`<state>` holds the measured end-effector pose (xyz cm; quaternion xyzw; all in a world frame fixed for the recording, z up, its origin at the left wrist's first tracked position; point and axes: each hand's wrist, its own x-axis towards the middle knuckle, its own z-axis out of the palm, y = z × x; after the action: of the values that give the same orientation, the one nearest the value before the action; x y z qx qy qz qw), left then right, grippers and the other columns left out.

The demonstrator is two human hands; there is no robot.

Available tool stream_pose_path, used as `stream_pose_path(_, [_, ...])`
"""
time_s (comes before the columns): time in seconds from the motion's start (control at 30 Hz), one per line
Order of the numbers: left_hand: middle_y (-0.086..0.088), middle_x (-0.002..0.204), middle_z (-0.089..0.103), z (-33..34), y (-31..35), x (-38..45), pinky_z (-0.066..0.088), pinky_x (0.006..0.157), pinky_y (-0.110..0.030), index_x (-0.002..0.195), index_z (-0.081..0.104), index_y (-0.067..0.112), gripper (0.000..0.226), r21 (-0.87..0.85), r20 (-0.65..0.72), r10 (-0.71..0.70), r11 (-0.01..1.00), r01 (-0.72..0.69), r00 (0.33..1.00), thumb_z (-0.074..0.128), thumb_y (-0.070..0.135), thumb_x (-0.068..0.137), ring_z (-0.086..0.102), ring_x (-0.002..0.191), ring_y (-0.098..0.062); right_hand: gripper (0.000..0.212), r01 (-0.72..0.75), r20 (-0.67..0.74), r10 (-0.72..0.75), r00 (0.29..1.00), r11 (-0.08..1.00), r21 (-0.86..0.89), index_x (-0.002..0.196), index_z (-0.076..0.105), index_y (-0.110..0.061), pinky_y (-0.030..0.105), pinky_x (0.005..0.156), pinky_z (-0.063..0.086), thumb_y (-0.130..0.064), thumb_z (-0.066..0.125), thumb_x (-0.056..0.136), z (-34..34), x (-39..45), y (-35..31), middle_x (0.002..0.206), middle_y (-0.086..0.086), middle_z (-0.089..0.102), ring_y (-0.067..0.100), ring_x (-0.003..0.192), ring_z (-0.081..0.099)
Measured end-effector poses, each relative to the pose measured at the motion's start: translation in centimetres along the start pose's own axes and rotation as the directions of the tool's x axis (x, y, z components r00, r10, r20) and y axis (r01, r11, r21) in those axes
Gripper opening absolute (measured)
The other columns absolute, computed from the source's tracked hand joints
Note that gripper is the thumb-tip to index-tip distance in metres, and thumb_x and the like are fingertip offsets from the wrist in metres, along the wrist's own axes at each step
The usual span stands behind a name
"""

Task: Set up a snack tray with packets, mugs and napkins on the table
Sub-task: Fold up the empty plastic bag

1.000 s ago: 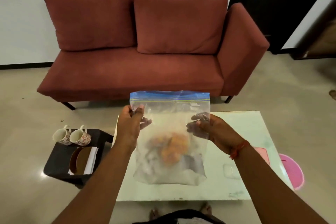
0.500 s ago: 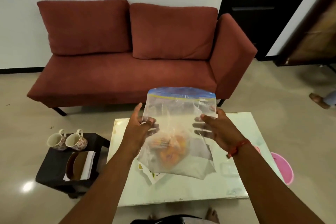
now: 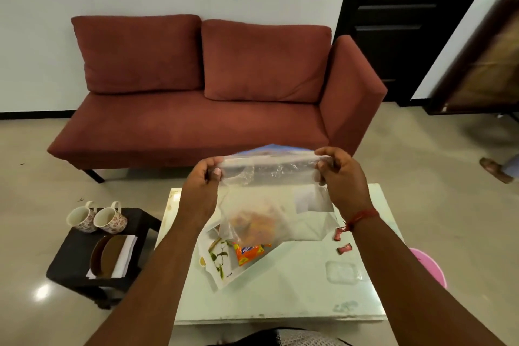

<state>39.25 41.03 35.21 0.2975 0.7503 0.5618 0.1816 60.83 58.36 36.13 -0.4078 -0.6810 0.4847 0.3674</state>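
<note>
1. Head view: left hand (image 3: 200, 194) and right hand (image 3: 341, 177) each pinch an end of a clear zip bag (image 3: 269, 174), stretched between them above the pale table (image 3: 295, 289).
2. Orange snack packet (image 3: 248, 253) and a leaf-print packet (image 3: 217, 257) lie on the table below the bag.
3. Two floral mugs (image 3: 97, 216) and white napkins (image 3: 123, 255) sit on the black side table (image 3: 70, 258), left.

The clear zip-top plastic bag (image 3: 269, 194), upright before, is now tipped over, both hands gripping its bottom corners; an orange snack packet (image 3: 248, 252) and white leaf-printed packet (image 3: 217, 257) have slid onto the table's near left.
</note>
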Motion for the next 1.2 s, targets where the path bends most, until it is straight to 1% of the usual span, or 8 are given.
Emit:
stream_pose_path(0.1, [0.011,0.115,0.055,0.2,1.0,-0.3,0.041,0.086,-0.012,0.125,0.055,0.026,0.031,0.160,0.144,0.037,0.985,-0.060,0.989,0.060,0.020,0.095,0.055,0.102,-0.001,0.019,0.038,0.017,-0.036,0.999,0.990,-0.137,0.094,0.064,-0.022,0.012,0.057,0.046,-0.006,0.055,0.095,-1.1,0.4,-0.1,0.069,-0.005,0.062,0.000,0.051,0.053])
stream_pose_path(0.33, [0.000,0.091,0.048,0.6,2.1,0.0,0.043,0.070,-0.025,0.093,0.068,0.009,0.011,0.547,0.028,0.220,0.813,-0.199,0.975,0.060,0.017,0.094,0.050,0.086,-0.018,0.018,0.141,0.098,-0.104,0.990,0.829,-0.542,0.081,0.066,-0.010,0.036,0.082,0.049,-0.020,0.061,0.095,-2.9,0.7,0.5,0.098,0.005,0.051,0.025,0.084,0.056])
stream_pose_path(0.57, [-0.004,0.106,0.049,3.1,4.8,-0.8,0.045,0.087,-0.040,0.095,0.068,0.010,0.008,0.576,0.217,0.383,0.693,-0.435,0.898,0.063,0.015,0.091,0.038,0.102,-0.018,0.071,0.445,0.599,0.000,0.801,0.669,-0.596,0.133,0.051,-0.027,0.036,0.094,0.050,-0.070,0.060,0.077,-1.2,-0.1,-2.3,0.132,-0.005,0.056,0.016,0.116,0.056])
stream_pose_path(0.7, [-0.005,0.120,0.050,5.1,6.4,-1.5,0.044,0.094,-0.036,0.114,0.064,0.018,0.024,0.433,0.101,0.498,0.757,-0.489,0.861,0.061,0.025,0.091,0.040,0.114,-0.019,0.013,0.266,0.550,0.013,0.835,0.865,-0.425,0.098,0.068,-0.024,0.041,0.076,0.059,-0.021,0.066,0.086,1.3,-0.4,-2.4,0.094,-0.003,0.075,0.016,0.081,0.071])
stream_pose_path(0.83, [0.001,0.149,0.035,4.9,5.4,-1.7,0.035,0.100,-0.022,0.147,0.030,0.028,0.076,0.124,-0.112,0.142,0.984,-0.128,0.983,0.065,0.054,0.084,0.035,0.134,-0.012,0.016,-0.198,0.383,0.134,0.914,0.971,0.132,0.092,0.069,-0.020,0.034,0.062,0.060,-0.006,0.062,0.093,1.1,0.1,-2.1,0.080,0.000,0.076,0.017,0.073,0.075])
stream_pose_path(0.97, [-0.001,0.130,0.064,4.3,3.5,-1.1,0.055,0.091,-0.045,0.130,0.056,0.026,0.068,-0.223,0.363,-0.276,0.902,0.371,0.890,0.071,0.061,0.073,0.063,0.115,-0.019,0.019,-0.383,0.422,0.213,0.881,0.845,0.374,0.111,0.068,-0.010,0.040,0.072,0.060,-0.009,0.065,0.092,1.4,-0.1,-2.0,0.099,0.009,0.076,0.029,0.090,0.074])
stream_pose_path(1.07, [-0.008,0.103,0.074,4.2,3.0,-0.8,0.059,0.068,-0.042,0.110,0.068,0.021,0.032,-0.274,0.447,-0.284,0.860,0.431,0.848,0.074,0.036,0.082,0.073,0.090,-0.024,0.023,-0.448,0.471,0.238,0.849,0.798,0.403,0.115,0.065,-0.004,0.049,0.082,0.059,-0.007,0.064,0.092,2.2,-0.6,-2.0,0.110,0.021,0.072,0.038,0.098,0.071])
stream_pose_path(1.2, [-0.012,0.097,0.068,3.4,2.4,0.1,0.059,0.059,-0.039,0.108,0.062,0.016,0.018,-0.187,0.354,-0.273,0.917,0.354,0.895,0.062,0.011,0.091,0.072,0.072,-0.022,0.020,-0.398,0.580,0.221,0.784,0.896,0.196,0.114,0.063,-0.009,0.034,0.063,0.060,-0.004,0.060,0.094,1.4,-0.5,-2.2,0.099,0.008,0.077,0.028,0.085,0.075])
